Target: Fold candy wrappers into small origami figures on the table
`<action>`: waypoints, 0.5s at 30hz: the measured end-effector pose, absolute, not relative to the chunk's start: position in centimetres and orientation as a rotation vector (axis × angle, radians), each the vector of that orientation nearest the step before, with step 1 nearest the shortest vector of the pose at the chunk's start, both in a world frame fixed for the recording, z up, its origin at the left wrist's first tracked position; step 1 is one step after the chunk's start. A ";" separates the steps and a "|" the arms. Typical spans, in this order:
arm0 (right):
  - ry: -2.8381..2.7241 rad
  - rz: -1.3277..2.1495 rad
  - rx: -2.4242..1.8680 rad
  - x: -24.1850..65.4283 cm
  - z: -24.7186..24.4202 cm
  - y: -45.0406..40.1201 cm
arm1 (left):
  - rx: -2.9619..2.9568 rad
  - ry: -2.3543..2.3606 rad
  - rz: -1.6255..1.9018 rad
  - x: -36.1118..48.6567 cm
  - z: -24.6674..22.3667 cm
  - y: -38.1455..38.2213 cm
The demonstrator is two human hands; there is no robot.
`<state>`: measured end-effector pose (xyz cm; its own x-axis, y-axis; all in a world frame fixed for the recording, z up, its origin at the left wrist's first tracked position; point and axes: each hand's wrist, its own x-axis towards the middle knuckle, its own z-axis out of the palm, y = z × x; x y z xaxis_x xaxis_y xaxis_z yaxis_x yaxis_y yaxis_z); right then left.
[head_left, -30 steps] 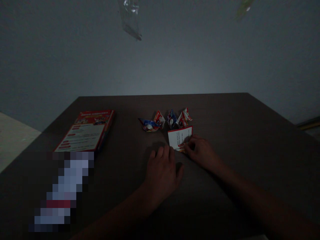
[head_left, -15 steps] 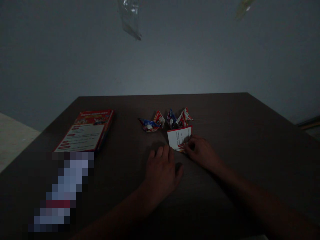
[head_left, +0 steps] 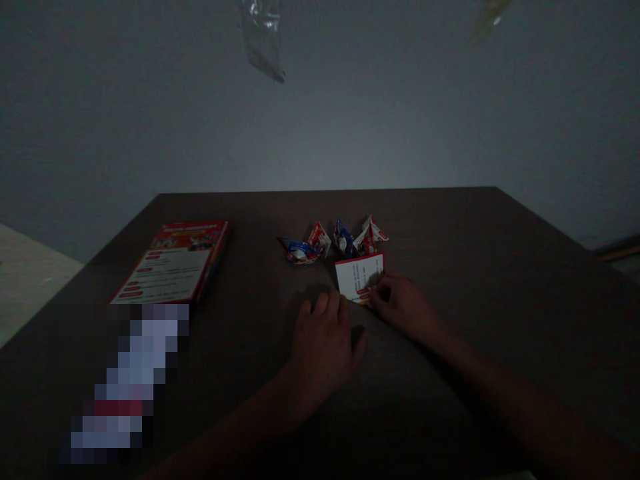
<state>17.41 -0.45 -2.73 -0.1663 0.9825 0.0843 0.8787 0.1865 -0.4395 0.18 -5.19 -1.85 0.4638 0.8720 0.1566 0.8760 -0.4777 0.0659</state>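
Note:
A folded sheet of printed paper [head_left: 356, 275], white with red edging and dark text, lies at the middle of the table. My right hand [head_left: 404, 303] pinches its lower right edge between thumb and index finger. My left hand [head_left: 323, 343] rests palm down on the table, thumb apart, with its fingertips at the sheet's lower left corner. Just beyond the sheet stand folded paper shapes with pointed tips: a blue and red one [head_left: 301, 252] at the left and another [head_left: 345, 240] at the right, partly behind the sheet.
At the left lies a stack of red and white printed leaflets [head_left: 167, 273]. A pixelated, blurred pale object [head_left: 143, 363] is in front of it. The dark table [head_left: 450, 220] stands against a grey wall, where a clear plastic bag [head_left: 263, 40] hangs.
The view has shifted very slightly. Both hands and the folded sheet keep practically the same positions.

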 end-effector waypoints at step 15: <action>-2.123 0.417 -1.742 17.5 -2.9 -0.5 | -2.717 -1.449 -0.260 0.0 -2.0 -5.0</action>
